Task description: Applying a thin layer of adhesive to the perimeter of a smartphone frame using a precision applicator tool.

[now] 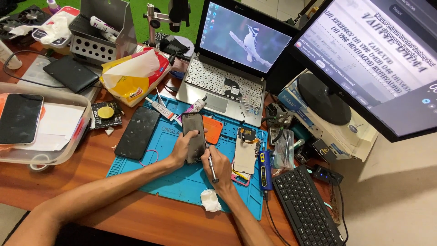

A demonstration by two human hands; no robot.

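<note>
My left hand point(181, 148) grips a dark phone point(194, 135) that lies lengthwise on the blue repair mat point(177, 182). My right hand point(220, 167) holds a thin metal tool point(212, 166) like a pen, its tip at the phone's lower right edge. An orange plastic piece point(212, 129) lies just right of the phone. A second opened phone point(245, 155) with exposed parts rests to the right of my right hand. A crumpled white wipe point(210, 200) sits on the mat near my right wrist.
A black phone panel point(137, 132) lies at the mat's left edge. Behind are a laptop point(227, 77), tissue pack point(134, 77) and microscope stand point(157, 20). A monitor point(373, 59) and black keyboard point(307, 207) stand right. A clear box point(54, 136) holds another phone point(19, 118) at left.
</note>
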